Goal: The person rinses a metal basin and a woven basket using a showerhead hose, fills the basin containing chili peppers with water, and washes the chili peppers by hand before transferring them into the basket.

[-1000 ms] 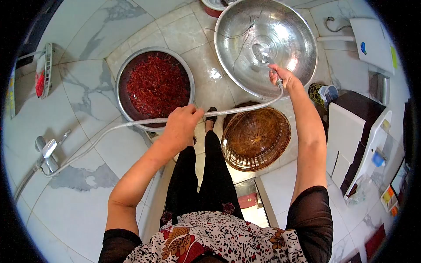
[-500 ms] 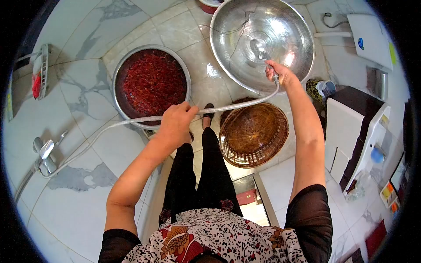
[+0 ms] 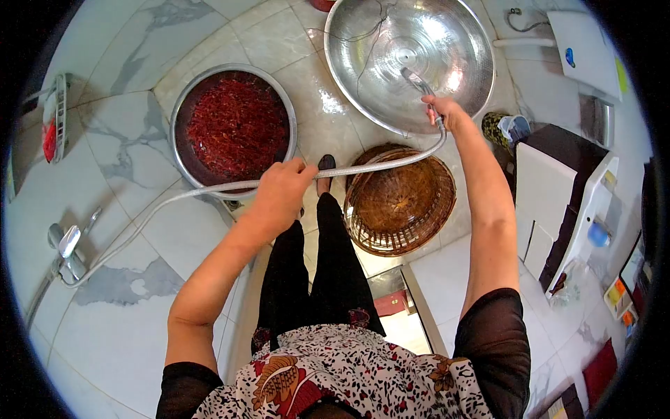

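Note:
My right hand [image 3: 444, 113] is closed around the handle of a silver handheld shower head [image 3: 418, 82], held over a large, shiny metal basin [image 3: 391, 98]. From the handle a flexible shower hose [image 3: 377, 166] curves down and across to the left. My left hand [image 3: 283, 190] is wrapped round the hose's middle, beside the front rim of a second metal basin [image 3: 292, 133]. That basin is full of dark red, shredded-looking pieces [image 3: 237, 126], perhaps dried chillies. Whether water flows from the shower head, I cannot tell.
A brown wicker basket [image 3: 401, 202] rests on the tiled floor near my feet. The hose runs to a wall tap [image 3: 70, 244] at left. To the right are a white-and-dark appliance [image 3: 551, 195] and a small patterned bin [image 3: 494, 127]. A wire rack [image 3: 59, 119] hangs at far left.
The whole view has shifted slightly, so the basins and basket sit a little higher and further left. The shower head appears turned somewhat. Both hands keep their hold.

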Demonstrator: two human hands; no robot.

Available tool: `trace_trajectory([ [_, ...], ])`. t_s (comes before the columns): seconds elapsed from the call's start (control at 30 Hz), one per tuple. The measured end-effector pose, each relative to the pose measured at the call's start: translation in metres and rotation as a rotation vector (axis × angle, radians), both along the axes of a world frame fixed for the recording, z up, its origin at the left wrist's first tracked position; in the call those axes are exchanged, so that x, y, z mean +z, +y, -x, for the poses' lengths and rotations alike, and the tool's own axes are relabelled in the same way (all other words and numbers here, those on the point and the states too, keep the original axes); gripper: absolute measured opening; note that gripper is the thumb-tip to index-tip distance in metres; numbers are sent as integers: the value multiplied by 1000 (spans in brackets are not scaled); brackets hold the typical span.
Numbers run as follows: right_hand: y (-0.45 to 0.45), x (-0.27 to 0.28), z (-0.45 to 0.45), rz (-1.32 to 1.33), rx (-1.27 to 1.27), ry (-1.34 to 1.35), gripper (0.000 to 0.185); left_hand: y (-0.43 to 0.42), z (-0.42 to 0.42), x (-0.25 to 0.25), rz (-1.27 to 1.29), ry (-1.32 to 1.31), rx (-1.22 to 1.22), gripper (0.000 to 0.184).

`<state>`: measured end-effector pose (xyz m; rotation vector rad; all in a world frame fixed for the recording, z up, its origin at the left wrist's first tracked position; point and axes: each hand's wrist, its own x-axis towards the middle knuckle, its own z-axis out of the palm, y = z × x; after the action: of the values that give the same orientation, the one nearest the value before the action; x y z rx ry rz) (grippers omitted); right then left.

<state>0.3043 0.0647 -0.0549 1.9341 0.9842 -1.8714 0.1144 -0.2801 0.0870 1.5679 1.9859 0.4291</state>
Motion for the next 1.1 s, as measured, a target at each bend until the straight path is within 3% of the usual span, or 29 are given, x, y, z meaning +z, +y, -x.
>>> trace_trajectory([
  [0.1,-2,-2,-1,-114,83,-50,20,2,-5,1,36,18,-30,18],
  [0.17,-2,-6,-1,-145,-180,76,19,1,-4,-2,27,22,-18,18],
  [0.3,0,-5,-2,41,-381,192,21,-2,-2,-2,18,18,35,17],
  [0.37,-3,-1,0,-86,-68,18,20,-5,-3,-6,12,-5,26,17],
  [0.47,-5,-12,-5,-176,120,-86,20,-4,-9,-7,23,-32,-11,18],
  [0.67,-7,-14,0,-476,0,-71,26,-4,-11,-11,25,-26,-15,19],
  [0.8,-3,-5,-13,-282,-126,56,27,-5,-8,-11,22,-14,4,20],
  [1.0,-1,-11,-44,-312,169,-141,27,-3,-21,-10,15,-52,-34,25],
  [1.07,5,-11,-50,-459,441,-429,36,-1,-24,-12,-2,-75,-38,29],
  [1.1,8,-14,-53,-457,441,-432,36,-1,-26,-13,-20,-99,-43,33],
])
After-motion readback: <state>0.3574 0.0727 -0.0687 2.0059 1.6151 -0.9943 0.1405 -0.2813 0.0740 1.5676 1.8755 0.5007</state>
